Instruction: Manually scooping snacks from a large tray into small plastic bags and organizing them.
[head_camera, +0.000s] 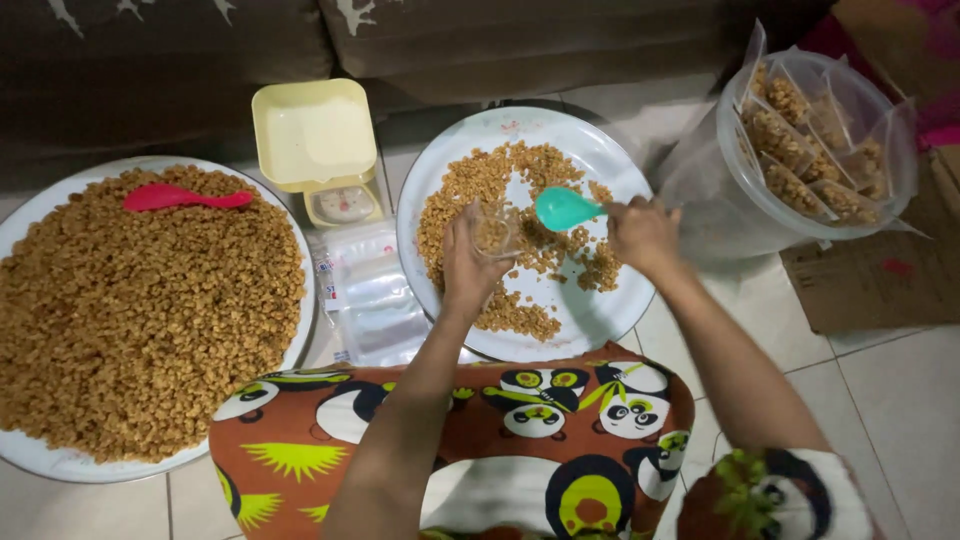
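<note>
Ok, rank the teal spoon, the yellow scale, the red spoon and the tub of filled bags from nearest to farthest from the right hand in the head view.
1. teal spoon: held in the right hand, over the white plate.
2. tub of filled bags: to its right, up top.
3. yellow scale: left, beyond the plate.
4. red spoon: far left, lying on the heaped tray.

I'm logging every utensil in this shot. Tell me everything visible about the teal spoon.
The teal spoon looks like smooth plastic, with a broad rounded bowl and a short handle. The right hand grips the handle, hiding most of it. The bowl points left, roughly level, and looks empty. It hangs above the white plate of brown crumbly snack, just right of the small clear bag in the left hand; whether it touches the bag is unclear.
</note>
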